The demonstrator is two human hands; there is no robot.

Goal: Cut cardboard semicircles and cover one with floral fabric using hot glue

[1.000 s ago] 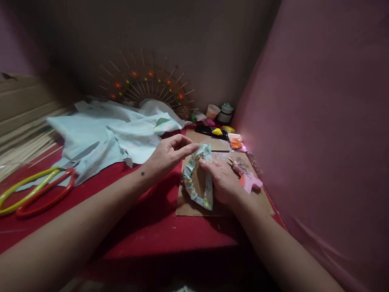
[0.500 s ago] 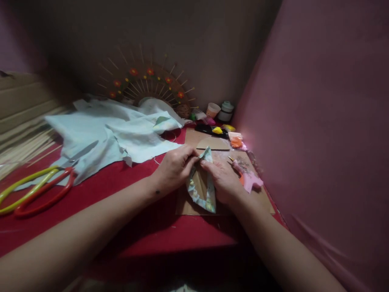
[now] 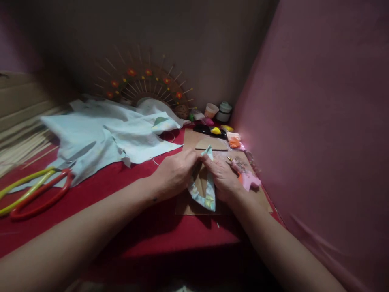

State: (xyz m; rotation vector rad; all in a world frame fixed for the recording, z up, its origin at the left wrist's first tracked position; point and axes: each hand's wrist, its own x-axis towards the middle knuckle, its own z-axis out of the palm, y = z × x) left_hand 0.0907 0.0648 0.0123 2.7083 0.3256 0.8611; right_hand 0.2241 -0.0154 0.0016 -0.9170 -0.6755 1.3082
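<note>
The fabric-wrapped piece (image 3: 203, 187), a cardboard shape edged with pale printed cloth, lies on a flat cardboard sheet (image 3: 261, 198) on the red surface (image 3: 127, 227), close to the pink wall on the right. It looks light and thin: the card inside seems stiff enough to keep its outline, while the cloth edging is soft and would likely shift or unfold if let go, so the folded rim, where cloth meets card, looks like the sound place to hold it. The left hand (image 3: 174, 172) is closed on the upper left edge, fingers curled and pinching the cloth near the top point. The right hand (image 3: 223, 176) presses and pinches the right edge, knuckles up, thumb meeting the left hand's fingertips at the tip. Both forearms reach in low from the near edge and converge. A pink glue gun (image 3: 247, 178) lies just beside the right hand; scissors (image 3: 36, 190) and loose pale fabric (image 3: 106, 134) lie well apart to the left.
</note>
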